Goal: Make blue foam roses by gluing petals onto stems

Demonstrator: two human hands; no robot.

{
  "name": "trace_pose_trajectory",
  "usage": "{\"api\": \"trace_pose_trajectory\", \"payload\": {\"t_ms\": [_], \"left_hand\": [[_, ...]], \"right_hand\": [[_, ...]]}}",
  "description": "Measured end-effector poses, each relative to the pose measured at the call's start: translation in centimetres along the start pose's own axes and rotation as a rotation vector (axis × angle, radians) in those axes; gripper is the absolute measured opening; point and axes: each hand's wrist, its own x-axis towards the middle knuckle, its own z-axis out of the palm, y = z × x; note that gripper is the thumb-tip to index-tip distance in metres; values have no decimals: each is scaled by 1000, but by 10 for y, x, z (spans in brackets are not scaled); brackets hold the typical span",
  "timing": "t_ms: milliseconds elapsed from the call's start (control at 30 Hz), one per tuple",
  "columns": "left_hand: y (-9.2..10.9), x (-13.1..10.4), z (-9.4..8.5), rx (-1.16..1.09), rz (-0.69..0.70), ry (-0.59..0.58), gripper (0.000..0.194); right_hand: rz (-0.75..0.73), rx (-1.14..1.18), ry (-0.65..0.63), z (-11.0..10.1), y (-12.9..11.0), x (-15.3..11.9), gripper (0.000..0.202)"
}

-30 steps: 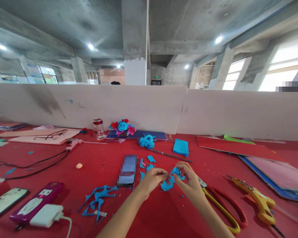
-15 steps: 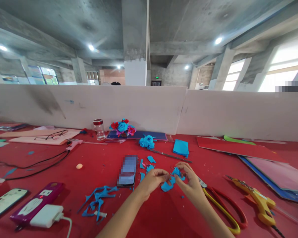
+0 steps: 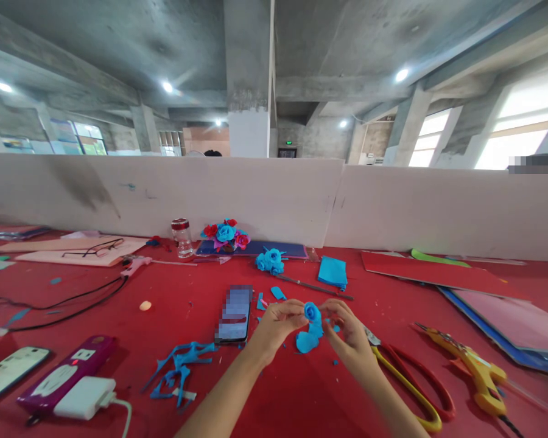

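Observation:
A small blue crepe-paper rose (image 3: 310, 312) is pinched between the thumb and fingers of my left hand (image 3: 278, 327), its coiled centre turned up towards me. My right hand (image 3: 347, 331) is just right of the rose, thumb and forefinger apart. Whether its fingertips touch the rose edge is hard to see. Below the rose lie loose blue petals (image 3: 307, 342) on the red table; more blue bits show behind my right fingers. A cut blue petal (image 3: 278, 293) lies beyond my left hand.
Red-and-yellow-handled scissors (image 3: 413, 380) and a yellow glue gun (image 3: 481, 371) lie at right. A phone (image 3: 234, 316) and blue paper scraps (image 3: 182, 368) are at left. Farther back are a blue flower bunch (image 3: 270, 261), blue paper squares (image 3: 332, 271) and a glass jar (image 3: 181, 238).
The rose has come into clear view in my left fingers, its centre facing up. My right hand's fingers have shifted off the blue paper they were at, slightly to the right.

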Motion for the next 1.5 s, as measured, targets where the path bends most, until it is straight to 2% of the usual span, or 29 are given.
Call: {"api": "trace_pose_trajectory", "payload": {"t_ms": [133,233,633,867,1100,1267,1400,1500], "left_hand": [[3,-2,0,0,-6,-13,15],[4,-2,0,27,4,-28,17],[-1,-1,-3,7,39,-35,13],[4,-1,-2,101,47,44,19],[-1,0,-4,80,63,68,16],[-3,2,-5,81,24,136,16],[-5,2,-4,106,-18,188,16],[-7,2,-4,128,-69,169,18]], "right_hand": [[-15,-62,-171,5,-10,-4,24],[-20,-107,-219,11,-14,-8,15],[4,-94,-146,19,-7,-8,11],[60,-9,-180,22,-8,-10,16],[75,-58,-117,22,-4,-11,17],[129,-51,-111,21,-3,-12,19],[135,-40,-155,22,-3,-13,22],[143,-2,-183,24,-4,-15,22]]}}
